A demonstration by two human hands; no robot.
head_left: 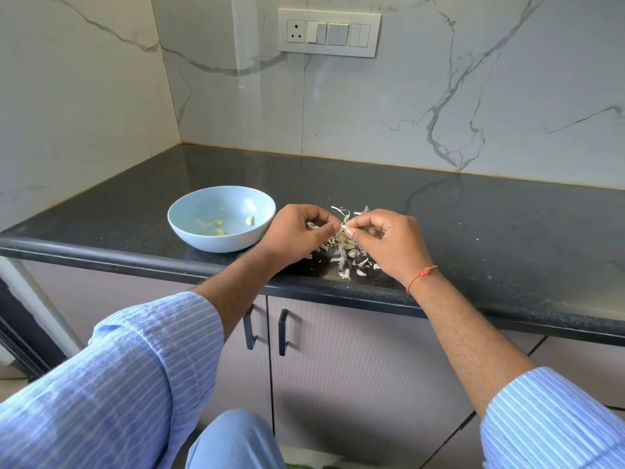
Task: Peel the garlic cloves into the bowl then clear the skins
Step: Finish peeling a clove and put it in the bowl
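Observation:
A pale blue bowl (189,228) stands on the black counter (473,225) with three peeled cloves (250,220) inside. To its right lies a heap of white garlic skins and cloves (341,252). Just above that heap, my left hand (297,236) and my right hand (389,245) meet, both pinching one small garlic clove (343,227) between thumb and fingertips. Most of the clove is hidden by the fingers.
The marble backsplash carries a switch panel (329,32). A side wall closes off the corner at left. Cabinet doors with dark handles (283,331) sit under the counter's front edge. Loose skin bits lie near that edge (360,272).

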